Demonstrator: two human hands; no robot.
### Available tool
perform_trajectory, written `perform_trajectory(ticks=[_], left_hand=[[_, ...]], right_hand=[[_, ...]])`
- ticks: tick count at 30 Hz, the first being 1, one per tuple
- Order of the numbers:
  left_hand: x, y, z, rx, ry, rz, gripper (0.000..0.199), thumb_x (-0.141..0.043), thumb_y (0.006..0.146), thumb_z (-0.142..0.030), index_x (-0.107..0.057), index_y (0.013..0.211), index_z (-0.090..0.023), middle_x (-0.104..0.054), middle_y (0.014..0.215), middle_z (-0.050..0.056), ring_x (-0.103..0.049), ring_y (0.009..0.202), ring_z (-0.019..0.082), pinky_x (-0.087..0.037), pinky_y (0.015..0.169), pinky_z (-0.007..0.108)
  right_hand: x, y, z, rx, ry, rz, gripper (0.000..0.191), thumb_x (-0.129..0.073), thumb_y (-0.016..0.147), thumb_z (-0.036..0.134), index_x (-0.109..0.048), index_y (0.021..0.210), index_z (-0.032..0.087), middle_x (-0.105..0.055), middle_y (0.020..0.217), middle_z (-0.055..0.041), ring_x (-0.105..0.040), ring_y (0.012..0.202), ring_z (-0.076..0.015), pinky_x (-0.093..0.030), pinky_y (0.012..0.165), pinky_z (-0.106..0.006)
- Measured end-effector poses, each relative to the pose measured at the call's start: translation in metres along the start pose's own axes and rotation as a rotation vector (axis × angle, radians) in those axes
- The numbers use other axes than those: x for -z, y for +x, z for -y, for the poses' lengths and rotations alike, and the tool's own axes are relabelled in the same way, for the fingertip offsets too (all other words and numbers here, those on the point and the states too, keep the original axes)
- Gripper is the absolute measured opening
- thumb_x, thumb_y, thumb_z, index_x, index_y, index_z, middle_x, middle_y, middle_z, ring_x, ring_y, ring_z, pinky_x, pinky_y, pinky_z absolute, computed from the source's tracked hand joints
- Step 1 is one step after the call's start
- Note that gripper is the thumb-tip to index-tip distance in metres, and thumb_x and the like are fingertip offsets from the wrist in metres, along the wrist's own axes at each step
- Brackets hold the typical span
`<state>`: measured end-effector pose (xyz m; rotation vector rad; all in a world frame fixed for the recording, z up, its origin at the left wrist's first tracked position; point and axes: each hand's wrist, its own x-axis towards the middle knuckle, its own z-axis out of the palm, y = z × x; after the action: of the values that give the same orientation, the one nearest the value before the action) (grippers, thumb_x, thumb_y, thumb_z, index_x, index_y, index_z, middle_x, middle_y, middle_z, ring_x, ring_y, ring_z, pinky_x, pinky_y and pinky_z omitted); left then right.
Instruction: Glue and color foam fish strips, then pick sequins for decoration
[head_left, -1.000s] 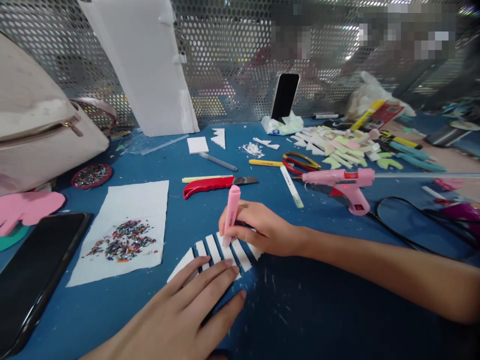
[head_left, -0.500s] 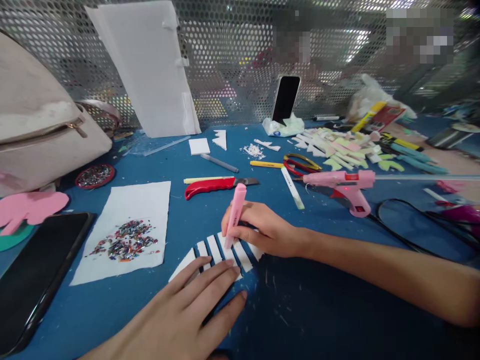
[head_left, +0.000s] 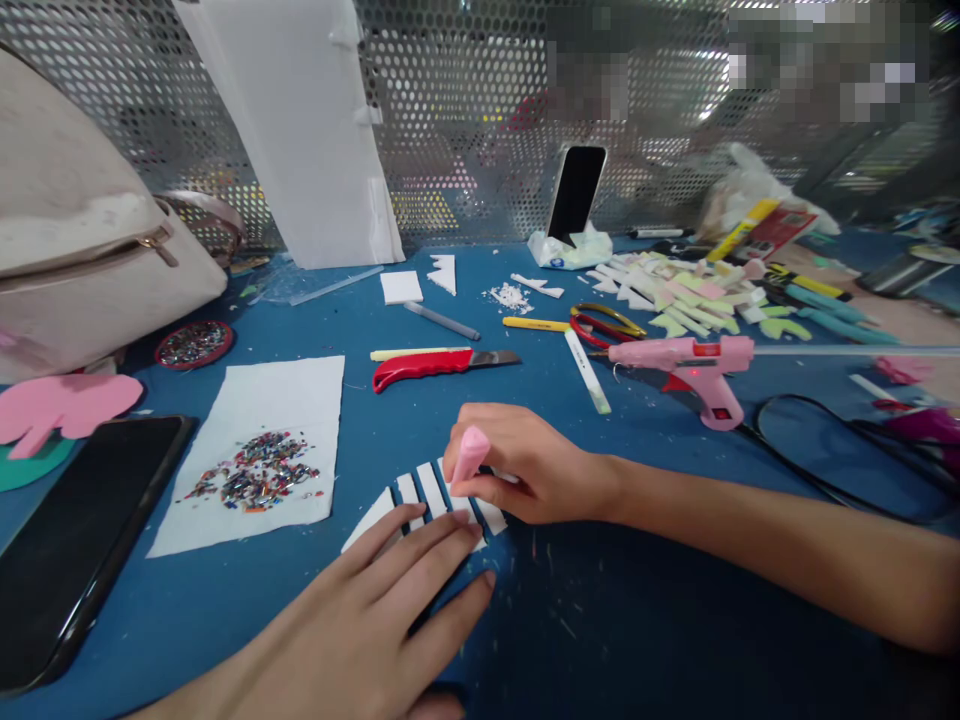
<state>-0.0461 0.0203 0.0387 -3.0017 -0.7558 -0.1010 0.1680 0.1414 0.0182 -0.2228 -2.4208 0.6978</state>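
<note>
Several white strips (head_left: pixel 431 490) lie side by side on the blue table, cut from one rounded shape with narrow gaps between them. My left hand (head_left: pixel 382 605) rests with spread fingers, the fingertips on the strips' near ends. Pinched in my right hand (head_left: pixel 536 465) is a pink highlighter (head_left: pixel 471 455), tilted toward me over the middle strips; its tip is hidden by my fingers. Beyond my hands lies a red-handled folding knife (head_left: pixel 427 368), blade out to the right, against a pale yellow pen (head_left: pixel 386 354).
On the right are a pink glue gun (head_left: pixel 694 355) with a black cord, scissors (head_left: pixel 611 325) and a heap of foam scraps (head_left: pixel 690 290). Beads lie on a white sheet (head_left: pixel 289 385) at left, beside a black phone (head_left: pixel 90 540). Another phone (head_left: pixel 576 195) stands at the back.
The pink highlighter has tipped from nearly upright to leaning toward me, and my right hand has turned with it. My left hand stays on the strips. The view has shifted slightly.
</note>
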Motion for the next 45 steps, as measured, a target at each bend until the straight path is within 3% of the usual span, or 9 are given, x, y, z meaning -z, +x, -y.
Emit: perform_trajectory(ticks=[9,13,17,23,29,35,40,45], left_hand=[[0.0026,0.0033,0.0004,0.005,-0.003,0.016,0.066,-0.079,0.08,-0.048,-0.06,0.135,-0.017,-0.062,0.139,0.017,-0.06,0.126,0.035,-0.055,0.1,0.051],[0.0019,0.0003,0.0002,0.011,0.009,0.012,0.069,-0.077,0.082,-0.049,-0.056,0.14,-0.018,-0.057,0.145,0.016,-0.056,0.131,0.033,-0.052,0.105,0.05],[0.0013,-0.0028,-0.0003,0.013,0.025,0.01,0.069,-0.074,0.085,-0.049,-0.053,0.143,-0.019,-0.054,0.148,0.015,-0.052,0.136,0.031,-0.049,0.108,0.049],[0.0011,-0.0015,0.0013,0.007,0.036,0.002,0.068,-0.075,0.083,-0.05,-0.055,0.14,-0.019,-0.056,0.146,0.015,-0.055,0.133,0.031,-0.051,0.105,0.048],[0.0018,-0.0042,0.0006,0.062,-0.039,-0.026,0.048,-0.05,0.1,-0.051,-0.057,0.138,-0.023,-0.059,0.144,0.011,-0.055,0.133,0.027,-0.049,0.108,0.046],[0.0028,-0.0021,-0.0003,0.044,-0.039,0.013,0.06,-0.069,0.09,-0.044,-0.052,0.142,-0.02,-0.054,0.148,0.014,-0.052,0.135,0.03,-0.047,0.11,0.047],[0.0038,-0.0009,-0.0012,0.066,-0.072,0.035,0.056,-0.066,0.092,-0.039,-0.051,0.143,-0.021,-0.054,0.149,0.014,-0.05,0.137,0.03,-0.045,0.112,0.049],[0.006,0.0014,-0.0022,0.062,-0.083,0.057,0.057,-0.069,0.09,-0.039,-0.053,0.14,-0.02,-0.057,0.145,0.016,-0.055,0.133,0.033,-0.049,0.107,0.052]], right_hand=[[0.0074,0.0024,0.0017,-0.21,0.213,-0.134,0.035,-0.049,0.104,0.036,-0.068,0.083,0.016,-0.07,0.093,-0.0047,-0.063,0.083,-0.0134,-0.05,0.08,-0.028],[0.0061,0.001,0.0001,-0.104,0.159,-0.076,0.033,-0.048,0.105,0.033,-0.066,0.083,0.016,-0.07,0.093,-0.0056,-0.062,0.084,-0.0142,-0.049,0.086,-0.031],[0.0015,-0.0005,-0.0021,-0.02,0.018,-0.035,0.029,-0.048,0.104,0.032,-0.063,0.087,0.014,-0.07,0.085,-0.0073,-0.06,0.081,-0.0166,-0.049,0.079,-0.033],[0.0024,-0.0015,-0.004,-0.027,0.02,-0.037,0.031,-0.05,0.103,0.034,-0.065,0.087,0.014,-0.068,0.083,-0.0071,-0.062,0.08,-0.0171,-0.05,0.079,-0.034],[0.0058,-0.0012,-0.0019,-0.069,0.088,-0.053,0.035,-0.044,0.106,0.034,-0.064,0.084,0.016,-0.07,0.095,-0.0069,-0.061,0.085,-0.015,-0.048,0.084,-0.032],[0.0019,0.0011,0.0034,0.048,-0.108,0.074,0.025,-0.045,0.104,0.032,-0.06,0.089,0.018,-0.068,0.083,-0.0043,-0.056,0.078,-0.0173,-0.044,0.075,-0.032],[0.0034,-0.0011,-0.0003,-0.063,0.102,-0.07,0.029,-0.046,0.105,0.029,-0.063,0.084,0.017,-0.07,0.093,-0.0059,-0.06,0.084,-0.0153,-0.048,0.084,-0.031],[0.0028,-0.0009,0.0003,-0.201,-0.008,0.071,0.029,-0.049,0.103,0.033,-0.065,0.086,0.015,-0.068,0.09,-0.0068,-0.061,0.082,-0.0177,-0.047,0.08,-0.033]])
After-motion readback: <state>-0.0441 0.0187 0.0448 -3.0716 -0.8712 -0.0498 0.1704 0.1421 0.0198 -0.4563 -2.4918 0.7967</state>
